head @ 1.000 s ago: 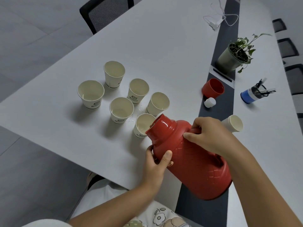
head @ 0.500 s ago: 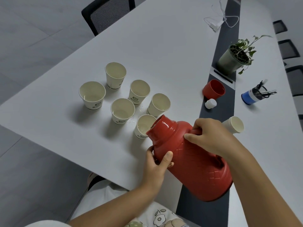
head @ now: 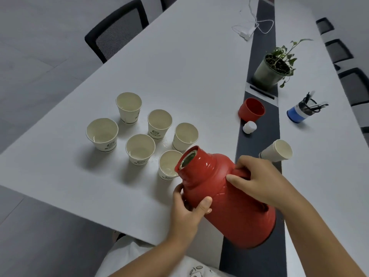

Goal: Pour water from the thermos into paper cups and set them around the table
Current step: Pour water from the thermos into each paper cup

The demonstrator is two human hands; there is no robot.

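Since a second ago the thermos (head: 225, 198) has tipped back a little, so its open mouth now faces up and left, showing its inside. Its long axis runs from the lower right base to the mouth at upper left, over the nearest cup (head: 168, 165) of six upright ones on the bench (head: 179, 62). Left hand (head: 189, 210) fingers curl around the neck from below; right hand (head: 257, 180) grips the handle.
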